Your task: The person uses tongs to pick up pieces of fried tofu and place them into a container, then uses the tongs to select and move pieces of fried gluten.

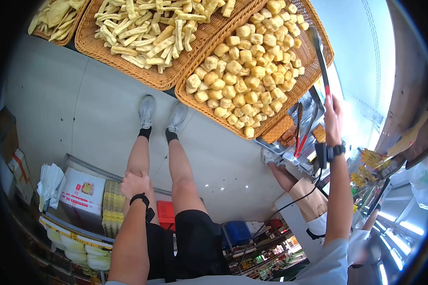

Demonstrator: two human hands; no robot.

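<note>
My right hand (334, 121) is closed around the red-gripped end of metal tongs (321, 56). The tongs reach up along the right side of a wicker basket (249, 134), their far end overlapping its rim in this view. Golden fried tofu puffs (245, 66) fill that basket, with nothing seen between the tongs' tips. Lower left, my left hand (134, 184) is curled into a fist in front of my leg, and no object shows in it.
Another wicker basket (123, 66) holds pale strips (161, 35). Below the tofu, a metal tray carries brown slabs (278, 129) and red-handled tongs (300, 137). Boxes (83, 190) and yellow egg trays (112, 209) stand lower left. Another person (309, 199) is at the right.
</note>
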